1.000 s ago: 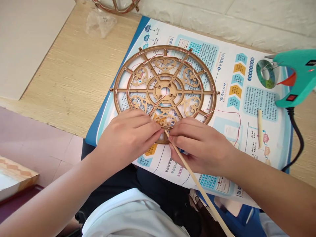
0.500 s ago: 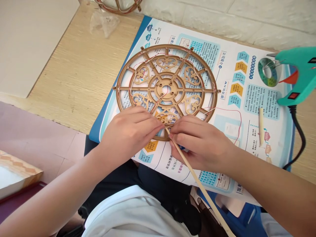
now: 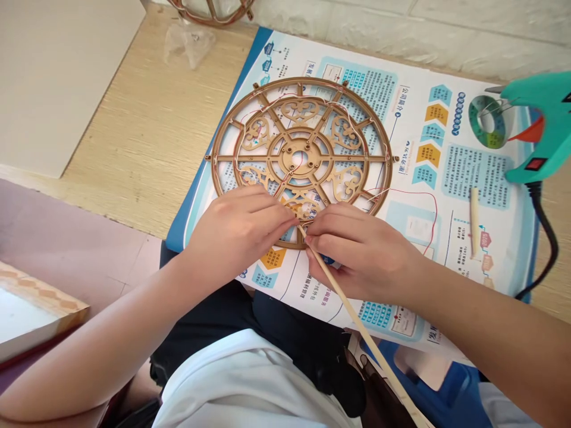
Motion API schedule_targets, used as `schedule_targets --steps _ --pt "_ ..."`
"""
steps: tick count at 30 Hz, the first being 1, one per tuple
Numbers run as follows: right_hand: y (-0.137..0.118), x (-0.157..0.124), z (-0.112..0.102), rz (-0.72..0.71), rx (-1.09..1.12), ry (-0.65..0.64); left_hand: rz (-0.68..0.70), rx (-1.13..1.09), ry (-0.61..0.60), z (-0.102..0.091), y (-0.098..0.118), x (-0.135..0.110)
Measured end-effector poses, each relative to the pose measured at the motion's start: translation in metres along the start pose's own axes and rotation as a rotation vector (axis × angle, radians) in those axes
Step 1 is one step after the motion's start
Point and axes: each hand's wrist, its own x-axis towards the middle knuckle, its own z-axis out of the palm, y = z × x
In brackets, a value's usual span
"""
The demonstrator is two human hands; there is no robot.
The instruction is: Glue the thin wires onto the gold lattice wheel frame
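Note:
A bronze-coloured openwork wheel (image 3: pixel 298 144) with spokes and scrolled panels lies flat, red and white thin wires (image 3: pixel 422 192) running along its rings and trailing off to the right. My left hand (image 3: pixel 243 226) is closed in a pinch at the wheel's near inner ring; what sits between its fingertips is hidden. Close beside it, my right hand (image 3: pixel 361 252) is closed around the upper part of a long pale wooden stick (image 3: pixel 357 321). The stick's tip meets the near ring by my left fingertips, and its other end slants down past my lap.
Under the wheel lies a printed sheet (image 3: pixel 405 220) on the wooden table (image 3: pixel 107 107). At right are a teal glue gun (image 3: pixel 542 128) with a black cord, and a short pale stick (image 3: pixel 474 223). A clear plastic bag (image 3: pixel 190 43) and another round frame (image 3: pixel 214 18) lie at the back.
The view has shifted slightly. Both hands stay at the wheel's near edge with almost the same hold, and the stick keeps nearly the same slant.

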Motion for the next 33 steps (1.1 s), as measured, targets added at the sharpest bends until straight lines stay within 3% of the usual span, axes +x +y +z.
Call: schedule_targets --steps 13,21,33 --pt "-0.002 -0.001 -0.001 0.011 -0.009 0.004 0.070 0.081 -0.180 -0.011 -0.003 0.014" --pt "-0.003 0.000 -0.004 0.035 0.052 -0.002 0.098 0.158 -0.419 -0.017 -0.007 0.031" --pt "-0.008 -0.001 0.000 0.005 -0.076 -0.009 0.076 0.177 -0.406 -0.017 -0.003 0.031"
